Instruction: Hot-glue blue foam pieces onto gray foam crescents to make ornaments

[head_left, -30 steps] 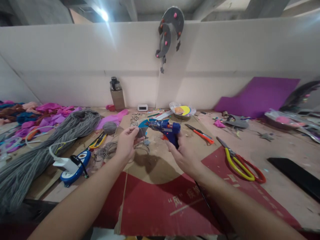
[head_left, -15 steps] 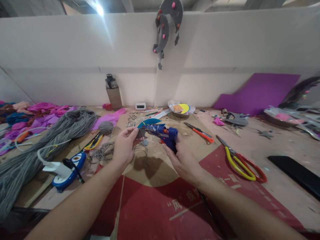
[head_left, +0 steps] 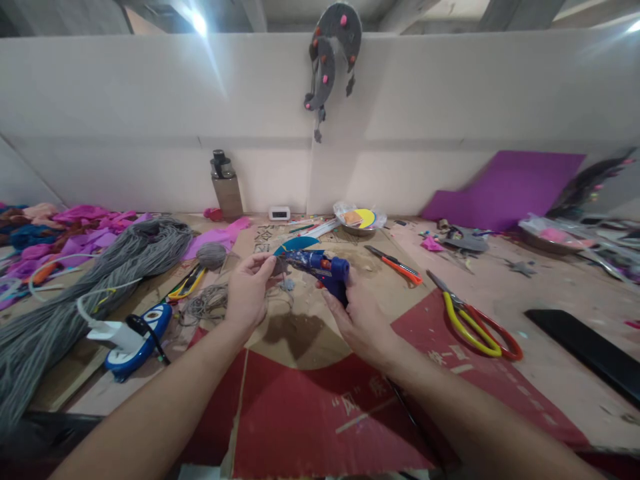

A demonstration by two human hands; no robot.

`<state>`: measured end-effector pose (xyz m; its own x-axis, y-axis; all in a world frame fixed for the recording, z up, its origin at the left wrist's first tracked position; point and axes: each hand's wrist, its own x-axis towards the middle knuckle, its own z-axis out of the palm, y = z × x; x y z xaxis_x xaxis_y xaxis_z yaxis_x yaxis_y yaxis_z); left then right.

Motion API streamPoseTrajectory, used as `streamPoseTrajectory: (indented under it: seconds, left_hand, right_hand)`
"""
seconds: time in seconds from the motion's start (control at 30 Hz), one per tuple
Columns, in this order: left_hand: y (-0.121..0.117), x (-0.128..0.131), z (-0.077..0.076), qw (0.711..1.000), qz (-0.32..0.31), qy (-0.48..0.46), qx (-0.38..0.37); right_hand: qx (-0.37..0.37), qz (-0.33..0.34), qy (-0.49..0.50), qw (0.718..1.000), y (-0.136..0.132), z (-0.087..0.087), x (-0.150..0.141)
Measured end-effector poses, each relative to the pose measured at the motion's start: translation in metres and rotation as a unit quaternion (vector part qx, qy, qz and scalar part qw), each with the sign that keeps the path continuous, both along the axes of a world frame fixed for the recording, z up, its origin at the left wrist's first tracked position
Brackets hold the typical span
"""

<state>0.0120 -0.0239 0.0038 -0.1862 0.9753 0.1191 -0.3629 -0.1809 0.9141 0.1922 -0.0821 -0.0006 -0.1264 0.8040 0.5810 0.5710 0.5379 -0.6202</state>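
Observation:
My right hand (head_left: 363, 317) is wrapped round the handle of a blue hot glue gun (head_left: 320, 263), whose nozzle points left. The fingertips of my left hand (head_left: 250, 287) pinch a small grey piece (head_left: 281, 265) right by the nozzle; its exact shape is partly hidden by the fingers and the gun. Behind the nozzle shows a blue curved piece (head_left: 296, 245). Thin grey yarn (head_left: 207, 303) lies in a loose tangle left of my left hand, with a small grey yarn ball (head_left: 211, 254) beyond it.
Scissors (head_left: 475, 323), an orange utility knife (head_left: 395, 265) and a black flat object (head_left: 583, 347) lie to the right. At left are a grey yarn hank (head_left: 115, 280), a yellow cutter (head_left: 187, 283) and a blue power strip (head_left: 145, 343) with cords. Cardboard (head_left: 300, 413) covers the table's middle.
The view has shifted slightly, so things at right appear further left. The glue gun sits a little closer to the left fingers. Both hands keep their holds.

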Motion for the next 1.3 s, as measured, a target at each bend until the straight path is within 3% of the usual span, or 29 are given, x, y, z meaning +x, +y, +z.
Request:
streamPoseTrajectory:
  seconds: [1.3]
  left_hand:
    - [0.0006,0.0001,-0.0012,1.000,-0.010,-0.001,0.005]
  right_hand:
    - [0.021,-0.001,-0.014,1.000,-0.0028,-0.0008,-0.0031]
